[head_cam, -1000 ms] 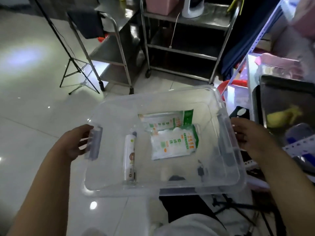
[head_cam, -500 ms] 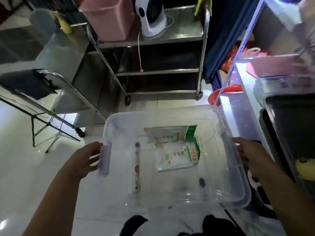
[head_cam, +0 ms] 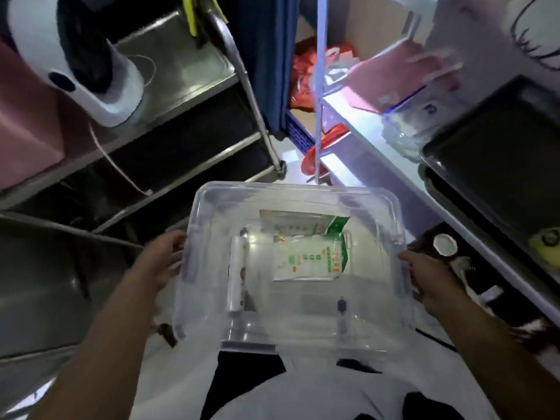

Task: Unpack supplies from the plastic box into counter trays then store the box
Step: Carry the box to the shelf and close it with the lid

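Note:
I carry a clear plastic box [head_cam: 291, 189] in front of me, held off the floor. My left hand [head_cam: 162, 262] grips its left rim and my right hand [head_cam: 424, 275] grips its right rim. Inside lie two white-and-green packets [head_cam: 306, 259], one partly over the other, and a white tube-shaped roll [head_cam: 237, 275] to their left. A small dark item [head_cam: 341, 307] sits near the box's front right. A black tray [head_cam: 497, 165] rests on the counter at the right, with something yellow [head_cam: 545, 247] in it.
A steel trolley [head_cam: 194, 95] with shelves stands at the left, carrying a white appliance [head_cam: 91, 68] and a pink bin [head_cam: 24, 122]. Blue cloth [head_cam: 266, 62] hangs behind. On the white counter [head_cam: 357, 122] are pink containers [head_cam: 403, 74]; red bags [head_cam: 306, 74] lie below.
I have walked forward and turned right with the box in both hands. The trolley has come closer on the left, and the counter with the black tray now fills the right side.

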Action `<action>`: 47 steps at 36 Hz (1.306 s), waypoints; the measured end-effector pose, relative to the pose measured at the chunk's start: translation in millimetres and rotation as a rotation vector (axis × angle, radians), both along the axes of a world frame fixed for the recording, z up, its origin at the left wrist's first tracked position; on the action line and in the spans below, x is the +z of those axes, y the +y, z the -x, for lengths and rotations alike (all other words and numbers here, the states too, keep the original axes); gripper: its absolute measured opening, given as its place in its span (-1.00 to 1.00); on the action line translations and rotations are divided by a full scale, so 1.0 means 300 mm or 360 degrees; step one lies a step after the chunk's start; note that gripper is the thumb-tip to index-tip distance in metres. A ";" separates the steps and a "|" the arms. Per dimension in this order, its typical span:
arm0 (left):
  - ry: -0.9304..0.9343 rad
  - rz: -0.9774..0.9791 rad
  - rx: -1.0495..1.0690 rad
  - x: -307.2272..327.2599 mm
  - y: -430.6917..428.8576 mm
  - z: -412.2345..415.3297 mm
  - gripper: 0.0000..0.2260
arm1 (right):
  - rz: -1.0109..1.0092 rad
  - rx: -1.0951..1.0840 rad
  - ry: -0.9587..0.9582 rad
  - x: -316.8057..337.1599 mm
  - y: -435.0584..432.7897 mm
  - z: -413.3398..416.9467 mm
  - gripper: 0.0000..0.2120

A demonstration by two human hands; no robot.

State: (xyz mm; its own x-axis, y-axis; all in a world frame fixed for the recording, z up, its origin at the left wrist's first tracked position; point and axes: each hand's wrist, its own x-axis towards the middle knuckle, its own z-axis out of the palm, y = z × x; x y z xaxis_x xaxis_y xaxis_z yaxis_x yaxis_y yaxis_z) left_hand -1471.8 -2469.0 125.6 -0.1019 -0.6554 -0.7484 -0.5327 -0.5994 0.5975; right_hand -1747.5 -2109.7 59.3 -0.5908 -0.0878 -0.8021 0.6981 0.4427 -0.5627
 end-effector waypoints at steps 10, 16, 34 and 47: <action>-0.0130 -0.0090 -0.0590 -0.549 -0.548 0.473 -0.90 | -0.0352 -0.0704 -0.0369 -0.288 -0.285 -0.151 -0.70; -0.0155 -0.0043 -0.0954 -0.988 -0.672 0.647 -0.90 | -0.0434 -0.0873 -0.0498 -0.632 -0.389 -0.168 -0.69; -0.0230 0.0060 -0.1541 -1.930 -0.782 1.015 -0.96 | -0.0370 -0.0785 -0.0013 -1.682 -0.397 -0.075 -0.96; -0.0427 0.1226 -0.2136 -1.940 -0.696 1.129 -0.71 | -0.0381 -0.0505 0.0538 -1.849 -0.332 -0.094 -0.90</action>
